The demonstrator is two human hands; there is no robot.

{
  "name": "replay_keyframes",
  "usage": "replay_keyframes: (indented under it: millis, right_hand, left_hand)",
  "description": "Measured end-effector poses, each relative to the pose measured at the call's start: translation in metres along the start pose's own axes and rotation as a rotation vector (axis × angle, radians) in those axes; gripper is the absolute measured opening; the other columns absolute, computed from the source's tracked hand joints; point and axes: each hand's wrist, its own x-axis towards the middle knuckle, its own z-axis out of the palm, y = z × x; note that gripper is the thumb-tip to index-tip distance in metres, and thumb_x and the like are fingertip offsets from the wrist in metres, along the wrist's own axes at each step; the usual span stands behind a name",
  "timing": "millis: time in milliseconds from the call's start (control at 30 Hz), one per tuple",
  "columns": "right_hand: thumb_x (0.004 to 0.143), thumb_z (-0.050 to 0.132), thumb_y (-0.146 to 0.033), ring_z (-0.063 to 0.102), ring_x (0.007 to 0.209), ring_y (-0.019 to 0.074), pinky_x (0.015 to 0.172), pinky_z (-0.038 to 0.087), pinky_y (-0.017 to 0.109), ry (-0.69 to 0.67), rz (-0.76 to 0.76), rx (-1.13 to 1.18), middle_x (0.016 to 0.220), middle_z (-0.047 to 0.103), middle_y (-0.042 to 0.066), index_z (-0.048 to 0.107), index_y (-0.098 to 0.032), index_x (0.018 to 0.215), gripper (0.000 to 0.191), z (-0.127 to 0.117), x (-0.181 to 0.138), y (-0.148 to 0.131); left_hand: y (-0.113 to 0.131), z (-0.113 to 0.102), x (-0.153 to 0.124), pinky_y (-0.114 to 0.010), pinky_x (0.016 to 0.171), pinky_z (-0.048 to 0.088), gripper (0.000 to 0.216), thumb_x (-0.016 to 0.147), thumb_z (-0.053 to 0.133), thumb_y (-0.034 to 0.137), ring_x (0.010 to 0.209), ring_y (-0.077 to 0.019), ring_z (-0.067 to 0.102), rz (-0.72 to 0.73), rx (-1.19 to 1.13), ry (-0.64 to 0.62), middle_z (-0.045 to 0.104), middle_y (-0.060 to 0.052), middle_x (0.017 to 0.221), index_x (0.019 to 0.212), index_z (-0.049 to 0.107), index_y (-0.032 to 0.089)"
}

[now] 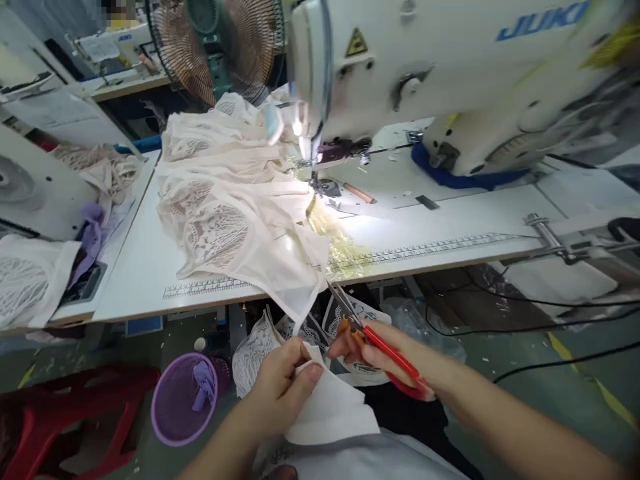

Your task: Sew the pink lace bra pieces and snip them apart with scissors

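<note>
Low in front of the table edge, my left hand [280, 381] pinches a white fabric piece [337, 407] between thumb and fingers. The fabric hangs over my lap. My right hand [383, 347] is closed around red-handled scissors [393, 357], with an orange part showing near the pivot. The blades point up and left, towards the table edge, and look a little apart. Just above my left hand, the corner of a white lace bra piece [240, 233] hangs over the edge. More white lace cloth [255, 353] lies below the table, behind my hands.
A white sewing machine [435, 60] stands on the table [135, 273], its lamp lit. Yellow threads [340, 243] and a printed ruler [430, 248] lie near the edge. A fan [215, 53] is behind. A purple bin [170, 427] and red stool [75, 400] stand lower left.
</note>
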Motion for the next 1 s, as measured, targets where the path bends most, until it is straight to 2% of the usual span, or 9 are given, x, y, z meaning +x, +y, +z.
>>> replay_keyframes:
  millis: [67, 133, 267, 433, 600, 800, 900, 1000]
  right_hand:
    - [0.08, 0.044, -0.068, 0.051, 0.065, 0.0148, 0.057, 0.041, 0.026, 0.042, -0.035, 0.246, 0.073, 0.054, 0.002, 0.054, -0.017, 0.08, 0.052, 0.015, -0.002, 0.014]
    - [0.076, 0.052, -0.066, 0.044, 0.058, 0.0117, 0.052, 0.037, 0.024, 0.076, -0.057, 0.348, 0.064, 0.046, -0.002, 0.049, -0.018, 0.07, 0.048, 0.024, -0.004, 0.024]
    - [0.072, 0.062, -0.057, 0.04, 0.056, 0.0109, 0.05, 0.034, 0.023, 0.084, -0.074, 0.41, 0.062, 0.045, -0.004, 0.048, -0.018, 0.068, 0.041, 0.02, -0.016, 0.028]
    - [0.072, 0.065, -0.034, 0.039, 0.056, 0.0095, 0.05, 0.032, 0.021, 0.188, 0.046, 0.31, 0.065, 0.045, -0.005, 0.043, -0.02, 0.072, 0.026, 0.006, -0.028, 0.014]
    - [0.077, 0.06, -0.032, 0.041, 0.058, 0.0096, 0.051, 0.037, 0.021, 0.259, 0.008, 0.155, 0.071, 0.047, -0.004, 0.042, -0.02, 0.073, 0.022, 0.0, -0.033, 0.005]
    - [0.075, 0.064, -0.038, 0.049, 0.065, 0.0134, 0.055, 0.044, 0.025, 0.285, -0.009, 0.14, 0.081, 0.053, 0.001, 0.048, -0.021, 0.081, 0.025, 0.001, -0.04, 0.009]
    - [0.074, 0.065, -0.036, 0.049, 0.067, 0.015, 0.061, 0.046, 0.028, 0.367, 0.026, 0.068, 0.078, 0.053, 0.001, 0.047, -0.02, 0.076, 0.024, 0.003, -0.038, 0.011]
    - [0.079, 0.06, -0.037, 0.047, 0.065, 0.0151, 0.058, 0.044, 0.028, 0.435, 0.013, -0.006, 0.073, 0.051, 0.0, 0.047, -0.021, 0.074, 0.022, 0.004, -0.035, 0.014]
  left_hand:
    - [0.003, 0.006, 0.007, -0.021, 0.05, 0.036, 0.02, 0.091, 0.04, 0.033, 0.054, -0.0106, 0.045, 0.102, 0.109, 0.054, 0.05, 0.002, 0.065, 0.077, 0.046, 0.02]
    - [0.002, 0.013, 0.013, -0.021, 0.049, 0.037, 0.012, 0.09, 0.042, 0.028, 0.053, -0.011, 0.048, 0.208, 0.273, 0.118, 0.052, 0.002, 0.065, 0.08, 0.045, 0.021]
    - [-0.003, 0.023, 0.021, -0.022, 0.051, 0.042, 0.004, 0.089, 0.043, 0.025, 0.057, -0.0126, 0.054, 0.378, 0.524, 0.215, 0.055, 0.001, 0.069, 0.087, 0.043, 0.022]
    - [-0.004, 0.029, 0.026, -0.025, 0.053, 0.045, 0.007, 0.092, 0.037, 0.027, 0.059, -0.0145, 0.056, 0.419, 0.593, 0.2, 0.056, -0.001, 0.072, 0.093, 0.042, 0.022]
    - [0.0, 0.03, 0.03, -0.026, 0.057, 0.046, 0.01, 0.091, 0.036, 0.024, 0.064, -0.0161, 0.058, 0.37, 0.596, 0.135, 0.057, -0.004, 0.076, 0.098, 0.043, 0.02]
    - [0.001, 0.033, 0.031, -0.025, 0.052, 0.039, 0.015, 0.09, 0.035, 0.021, 0.058, -0.0155, 0.051, 0.202, 0.556, 0.085, 0.052, -0.001, 0.066, 0.077, 0.043, 0.022]
    - [0.002, 0.034, 0.029, -0.024, 0.052, 0.037, 0.017, 0.09, 0.037, 0.021, 0.058, -0.0144, 0.048, 0.169, 0.491, 0.106, 0.05, 0.0, 0.066, 0.074, 0.042, 0.021]
    - [0.006, 0.033, 0.029, -0.023, 0.055, 0.038, 0.018, 0.09, 0.038, 0.023, 0.06, -0.0133, 0.048, 0.079, 0.351, 0.098, 0.05, 0.0, 0.068, 0.074, 0.044, 0.02]
